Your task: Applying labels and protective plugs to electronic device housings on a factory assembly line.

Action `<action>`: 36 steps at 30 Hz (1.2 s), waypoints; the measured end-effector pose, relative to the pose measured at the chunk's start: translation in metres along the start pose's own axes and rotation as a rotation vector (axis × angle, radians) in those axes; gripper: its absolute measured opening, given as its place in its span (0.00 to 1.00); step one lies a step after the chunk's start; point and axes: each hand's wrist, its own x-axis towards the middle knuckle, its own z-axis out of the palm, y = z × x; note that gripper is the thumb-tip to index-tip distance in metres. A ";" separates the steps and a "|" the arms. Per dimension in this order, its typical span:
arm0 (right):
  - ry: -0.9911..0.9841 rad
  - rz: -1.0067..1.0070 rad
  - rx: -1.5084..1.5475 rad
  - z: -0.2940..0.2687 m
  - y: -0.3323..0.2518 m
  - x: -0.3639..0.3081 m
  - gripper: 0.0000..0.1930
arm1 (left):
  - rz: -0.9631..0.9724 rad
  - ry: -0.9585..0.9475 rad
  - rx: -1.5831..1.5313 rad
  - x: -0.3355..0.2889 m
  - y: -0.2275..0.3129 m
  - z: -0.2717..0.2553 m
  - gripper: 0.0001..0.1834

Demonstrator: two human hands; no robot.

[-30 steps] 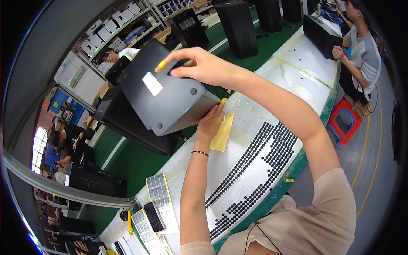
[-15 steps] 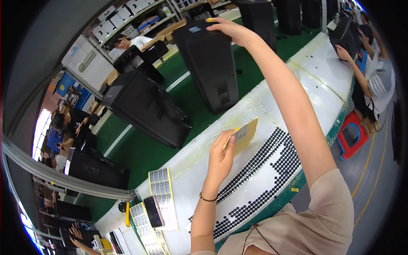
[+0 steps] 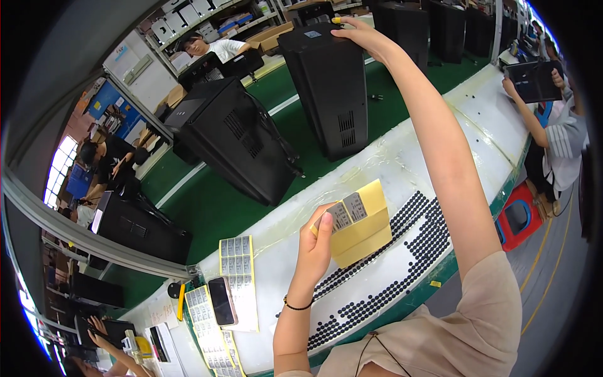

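Note:
My left hand (image 3: 314,245) pinches a folded yellow backing sheet (image 3: 361,242) with grey printed labels (image 3: 347,212) on it, thumb in front. It hangs above the white worktable. Reaching far across, my right hand (image 3: 366,39) lies at the top of a tall black box-shaped appliance (image 3: 330,94) with vent slots low on its side. Thumb and forefinger are spread over its top edge, and one fingertip has a yellow covering. The other fingers are partly hidden. A small label (image 3: 312,34) sits on the appliance's top, left of that hand.
Another black appliance (image 3: 235,138) leans at the left on the green conveyor (image 3: 279,210). Rows of round black pads (image 3: 383,292) cover the table's near side. Label sheets (image 3: 235,264) and a phone (image 3: 222,300) lie left. A red stool (image 3: 521,217) and a co-worker (image 3: 559,132) are at the right.
The label sheet has turned and now faces me more, with its labels plainly visible. My right hand stays at the appliance's top. The view has shifted, and the co-worker's black panel has turned.

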 end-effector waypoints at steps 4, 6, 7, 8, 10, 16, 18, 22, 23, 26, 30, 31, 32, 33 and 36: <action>-0.071 -0.016 -0.042 -0.012 -0.016 -0.024 0.34 | -0.007 -0.011 -0.021 -0.002 0.007 0.002 0.21; -0.105 -0.004 -0.041 -0.010 -0.016 -0.023 0.34 | -0.008 -0.012 -0.016 -0.004 0.009 0.001 0.21; -0.075 -0.003 -0.009 -0.008 -0.013 -0.017 0.33 | 0.000 0.001 -0.035 -0.004 0.011 0.002 0.21; -0.045 -0.003 0.021 -0.006 -0.008 -0.009 0.31 | 0.010 0.013 -0.055 -0.004 0.011 0.003 0.21; 0.001 0.012 -0.037 0.005 0.002 0.009 0.33 | 0.009 0.002 -0.037 -0.005 0.008 0.003 0.20; 0.444 -0.167 -0.374 0.015 0.020 0.021 0.34 | -0.068 -0.115 -0.021 -0.015 0.000 0.008 0.17; 0.714 -0.262 0.115 0.026 0.028 0.002 0.31 | -0.100 -0.139 0.017 -0.023 -0.006 0.009 0.16; 0.811 -0.125 0.396 0.062 0.086 -0.071 0.30 | -0.157 -0.186 0.036 -0.038 -0.016 0.004 0.16; 0.766 0.020 0.337 0.049 0.124 -0.091 0.32 | -0.149 -0.204 0.019 -0.038 -0.017 0.010 0.16; 0.600 0.522 0.674 0.078 0.171 -0.166 0.29 | -0.149 -0.191 0.023 -0.042 -0.021 0.005 0.17; 0.364 0.707 0.753 0.108 0.152 -0.201 0.42 | -0.183 -0.097 -0.016 -0.042 -0.016 -0.008 0.17; 0.355 0.691 0.813 0.110 0.153 -0.194 0.44 | -0.182 -0.081 -0.020 -0.040 -0.014 -0.009 0.18; 0.345 0.675 0.873 0.111 0.153 -0.187 0.45 | -0.183 -0.079 -0.021 -0.039 -0.014 -0.010 0.18; 0.342 0.677 0.871 0.109 0.154 -0.180 0.45 | -0.194 -0.078 -0.030 -0.039 -0.014 -0.010 0.18; 0.345 0.632 0.899 0.095 0.171 -0.164 0.42 | -0.210 -0.082 -0.042 -0.042 -0.012 -0.008 0.18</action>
